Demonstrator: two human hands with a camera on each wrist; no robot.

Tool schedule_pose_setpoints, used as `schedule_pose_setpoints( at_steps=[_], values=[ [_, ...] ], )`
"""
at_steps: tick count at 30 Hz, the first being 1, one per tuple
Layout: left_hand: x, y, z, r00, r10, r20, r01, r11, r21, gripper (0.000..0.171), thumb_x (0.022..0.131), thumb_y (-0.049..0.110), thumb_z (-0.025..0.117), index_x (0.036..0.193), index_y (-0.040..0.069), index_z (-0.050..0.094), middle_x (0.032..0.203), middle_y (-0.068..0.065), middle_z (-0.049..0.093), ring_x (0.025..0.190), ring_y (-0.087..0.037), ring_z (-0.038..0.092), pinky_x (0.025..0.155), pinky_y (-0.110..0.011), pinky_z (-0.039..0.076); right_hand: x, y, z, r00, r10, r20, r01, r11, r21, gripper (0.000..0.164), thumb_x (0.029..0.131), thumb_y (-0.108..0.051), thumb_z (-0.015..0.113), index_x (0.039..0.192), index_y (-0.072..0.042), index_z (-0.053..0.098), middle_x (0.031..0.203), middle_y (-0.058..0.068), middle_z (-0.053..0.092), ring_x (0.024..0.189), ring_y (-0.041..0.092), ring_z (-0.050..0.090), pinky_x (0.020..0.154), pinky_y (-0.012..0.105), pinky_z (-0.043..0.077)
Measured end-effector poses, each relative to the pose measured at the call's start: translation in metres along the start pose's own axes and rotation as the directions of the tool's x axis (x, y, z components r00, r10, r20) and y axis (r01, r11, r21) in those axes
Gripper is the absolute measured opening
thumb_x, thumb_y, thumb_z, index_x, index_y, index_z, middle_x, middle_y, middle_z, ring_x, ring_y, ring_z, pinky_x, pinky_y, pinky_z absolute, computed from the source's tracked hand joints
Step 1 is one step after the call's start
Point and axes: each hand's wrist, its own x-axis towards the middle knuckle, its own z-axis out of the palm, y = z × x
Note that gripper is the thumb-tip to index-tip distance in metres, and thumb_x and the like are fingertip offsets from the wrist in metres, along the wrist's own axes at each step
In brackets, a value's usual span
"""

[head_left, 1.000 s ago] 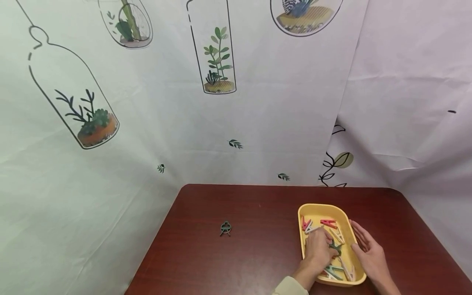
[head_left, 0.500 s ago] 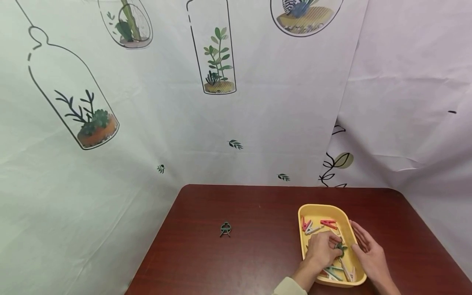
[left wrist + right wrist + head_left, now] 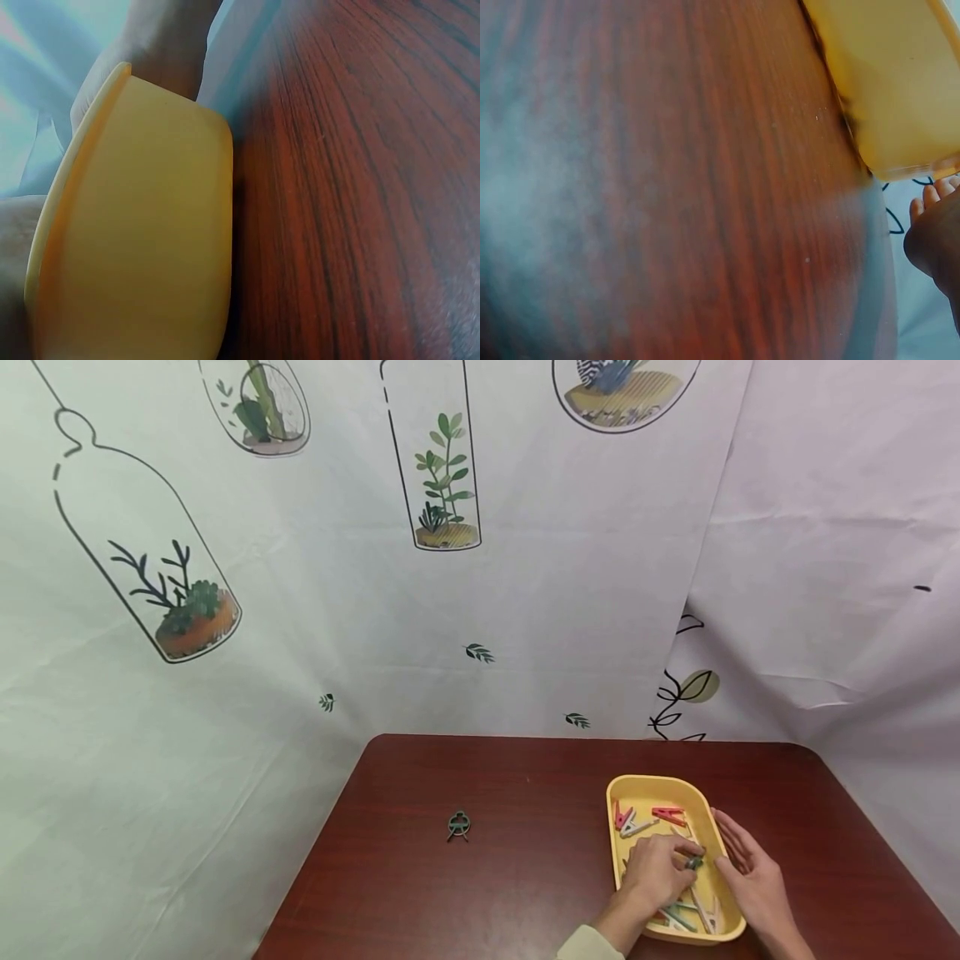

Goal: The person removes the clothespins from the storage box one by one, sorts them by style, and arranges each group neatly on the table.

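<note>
My left hand [image 3: 662, 868] reaches into a yellow tray [image 3: 660, 783] in the head view. Between its thumb and fingertips it pinches a dark green clip [image 3: 693, 862], which the fingers partly cover. My right hand [image 3: 757, 881] rests against the tray's right side, its fingers extended along the outside and its thumb near the rim. In the tray lie red clips [image 3: 668, 815], a white clip [image 3: 637, 825], and more pale and green clips [image 3: 678, 917] near the front. Both wrist views show mostly the outside of the tray [image 3: 150, 217] and the tabletop.
Another dark green clip [image 3: 458, 825], with a round head, lies alone left of the tray on the reddish-brown table [image 3: 525, 885]. Behind the table hangs a pale cloth [image 3: 540, 610] printed with plants in glass jars.
My left fingers have shifted slightly right inside the tray, and the dark green clip has moved and turned with them. My right hand and the tray have stayed in place.
</note>
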Motion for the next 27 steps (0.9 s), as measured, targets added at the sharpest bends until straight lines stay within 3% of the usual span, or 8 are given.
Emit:
schedule_pose_setpoints(
  at_steps=[4,11,17,21,27],
  values=[
    [0.001,0.0002,0.0007,1.0,-0.01,-0.016,0.01,0.999,-0.03,0.034,0.083,0.01,0.09,0.104,0.035,0.084,0.081,0.023,0.074,0.067,0.017,0.056,0.059,-0.008,0.043,0.0006,0.0,0.0,1.0,-0.016,-0.003,0.016,0.999,0.038,0.061,0.094,0.024,0.053,0.153,0.014,0.043,0.15,-0.018,0.055,0.132,-0.013,0.05,0.101,0.005,0.04],
    [0.0013,0.0026,0.0007,0.996,-0.066,-0.067,0.054,0.985,-0.164,0.026,0.084,0.007,0.09,0.099,0.027,0.086,0.079,0.021,0.075,0.064,0.018,0.056,0.055,-0.007,0.046,0.0008,0.0002,0.0006,1.0,-0.02,-0.004,0.02,0.999,0.027,0.062,0.094,0.025,0.054,0.153,0.013,0.043,0.151,-0.018,0.054,0.132,-0.014,0.049,0.102,0.005,0.04],
    [0.0039,0.0005,-0.0011,0.992,-0.032,-0.124,0.003,0.974,-0.225,0.021,0.084,0.005,0.089,0.098,0.021,0.086,0.081,0.017,0.077,0.065,0.018,0.059,0.058,-0.006,0.047,0.0006,-0.0003,0.0003,1.0,-0.001,-0.006,0.002,1.0,0.017,0.062,0.094,0.024,0.054,0.154,0.013,0.044,0.15,-0.019,0.054,0.132,-0.015,0.049,0.101,0.004,0.04],
    [0.0053,-0.0013,-0.0012,0.984,-0.012,-0.177,-0.027,0.976,-0.215,0.02,0.083,0.006,0.09,0.096,0.021,0.086,0.081,0.019,0.076,0.068,0.019,0.059,0.064,-0.004,0.045,0.0008,-0.0012,0.0002,1.0,0.011,-0.007,-0.011,1.0,0.005,0.062,0.094,0.023,0.054,0.154,0.012,0.043,0.15,-0.019,0.054,0.131,-0.015,0.049,0.101,0.004,0.04],
    [0.0053,-0.0004,-0.0022,0.979,-0.056,-0.196,0.011,0.975,-0.224,0.02,0.086,0.015,0.09,0.099,0.029,0.086,0.084,0.024,0.075,0.076,0.019,0.06,0.071,-0.005,0.044,0.0009,-0.0015,0.0001,1.0,0.022,-0.009,-0.022,1.0,-0.012,0.061,0.095,0.021,0.056,0.154,0.011,0.044,0.151,-0.019,0.053,0.13,-0.016,0.048,0.1,0.004,0.04]
  ],
)
